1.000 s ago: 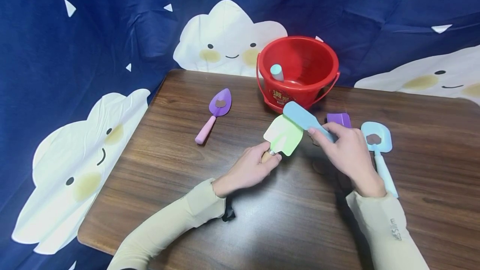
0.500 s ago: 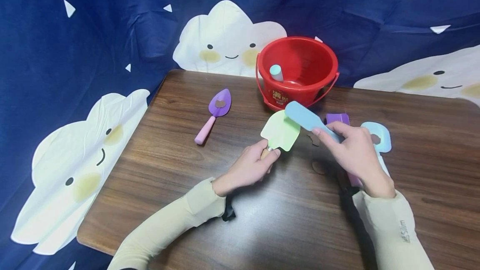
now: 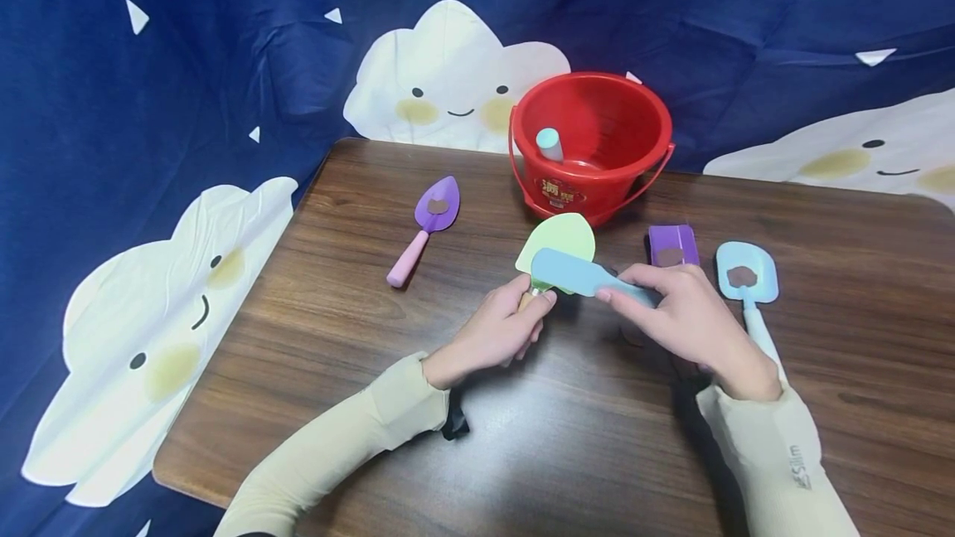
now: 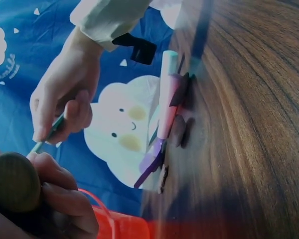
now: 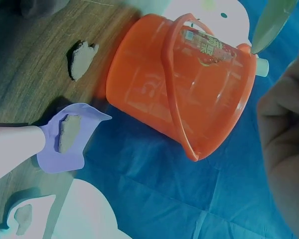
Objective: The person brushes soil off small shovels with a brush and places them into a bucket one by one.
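My left hand (image 3: 498, 320) grips the wooden handle (image 4: 15, 181) of a toy trowel with a light green blade (image 3: 573, 230). In my right hand (image 3: 690, 317) I pinch the narrow end of a flat light-blue spatula (image 3: 570, 273). The spatula's wide, rounded end lies across the lower part of the green blade in the head view, covering it near the neck. From the left wrist view the spatula is seen edge-on, thin, between the right hand's thumb and fingers. Both tools are held up over the table, in front of the red bucket (image 3: 582, 189).
A light-blue cylinder (image 3: 550, 144) stands up inside the bucket. To the left lies a purple pointed trowel (image 3: 448, 195). On the right are a purple shovel (image 3: 667, 236) and a pale-blue shovel (image 3: 746, 253), both bearing brown lumps. Another lump (image 5: 83, 60) lies on the wooden table (image 3: 358, 338).
The spatula has moved from the green blade's upper right edge down toward its neck, nearer my left hand. The green trowel has shifted slightly up and left.
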Motion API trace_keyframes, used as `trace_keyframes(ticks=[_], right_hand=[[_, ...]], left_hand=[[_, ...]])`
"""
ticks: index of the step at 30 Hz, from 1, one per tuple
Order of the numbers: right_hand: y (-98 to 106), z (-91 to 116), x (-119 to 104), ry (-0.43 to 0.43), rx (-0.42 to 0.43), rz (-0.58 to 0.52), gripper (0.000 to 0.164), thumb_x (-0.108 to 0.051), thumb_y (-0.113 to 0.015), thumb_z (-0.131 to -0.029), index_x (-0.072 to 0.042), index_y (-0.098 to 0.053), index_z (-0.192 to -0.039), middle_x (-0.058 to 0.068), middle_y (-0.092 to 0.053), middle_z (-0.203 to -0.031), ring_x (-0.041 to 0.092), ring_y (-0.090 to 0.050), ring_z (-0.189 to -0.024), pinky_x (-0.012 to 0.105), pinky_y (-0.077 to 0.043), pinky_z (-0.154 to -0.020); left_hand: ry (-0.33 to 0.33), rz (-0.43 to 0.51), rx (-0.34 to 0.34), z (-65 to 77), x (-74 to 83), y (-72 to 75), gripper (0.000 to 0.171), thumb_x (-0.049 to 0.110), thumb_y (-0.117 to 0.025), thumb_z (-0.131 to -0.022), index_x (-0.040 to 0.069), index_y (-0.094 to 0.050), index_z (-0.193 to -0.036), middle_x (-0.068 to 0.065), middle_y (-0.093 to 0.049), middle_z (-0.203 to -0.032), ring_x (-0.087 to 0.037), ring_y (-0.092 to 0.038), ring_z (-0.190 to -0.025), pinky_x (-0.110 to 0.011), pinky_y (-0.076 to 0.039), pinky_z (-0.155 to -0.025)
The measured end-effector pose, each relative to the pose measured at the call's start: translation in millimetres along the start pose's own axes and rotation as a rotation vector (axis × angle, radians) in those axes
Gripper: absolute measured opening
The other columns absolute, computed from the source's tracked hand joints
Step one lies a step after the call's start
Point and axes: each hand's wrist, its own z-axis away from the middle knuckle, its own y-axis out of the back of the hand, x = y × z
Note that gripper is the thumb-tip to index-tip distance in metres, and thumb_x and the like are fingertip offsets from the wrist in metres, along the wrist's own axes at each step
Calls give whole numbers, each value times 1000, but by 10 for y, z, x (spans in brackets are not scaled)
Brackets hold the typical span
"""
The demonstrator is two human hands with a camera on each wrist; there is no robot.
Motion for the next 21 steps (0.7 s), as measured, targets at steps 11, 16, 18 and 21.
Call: trace_keyframes(ticks=[11,16,18,21], right_hand=[[-9,-19,60,-11,29,11,17,-25,-77,-80,-13,-74,-93,-6,-64,-65,7,-47,-56,20,-37,-49],[-15,-37,120,4,76,14,16,-22,-78,-79,-13,-74,-92,-6,-61,-62,6,-46,-56,18,-36,-50],[-21,-48,139,8,93,21,16,-21,-78,-79,-12,-73,-92,-6,-59,-61,6,-45,-56,18,-35,-50],[-24,-60,150,-7,118,32,16,-23,-78,-80,-12,-73,-91,-6,-57,-59,6,-43,-55,19,-33,-49]], left_hand=[[14,-21,-12,14,2,-3,28,38,-47,-99,11,-50,-88,-4,-53,-59,-32,-51,-41,-28,-37,-28],[2,-32,-10,21,-2,-9,28,37,-47,-99,12,-50,-87,-3,-53,-59,-38,-53,-44,-27,-37,-29],[-1,-39,-10,23,-4,-10,27,36,-47,-99,12,-49,-87,-3,-53,-59,-34,-53,-42,-26,-37,-29],[-3,-58,-12,20,-10,-17,27,36,-48,-99,12,-49,-86,-2,-53,-59,-22,-50,-39,-25,-37,-30]])
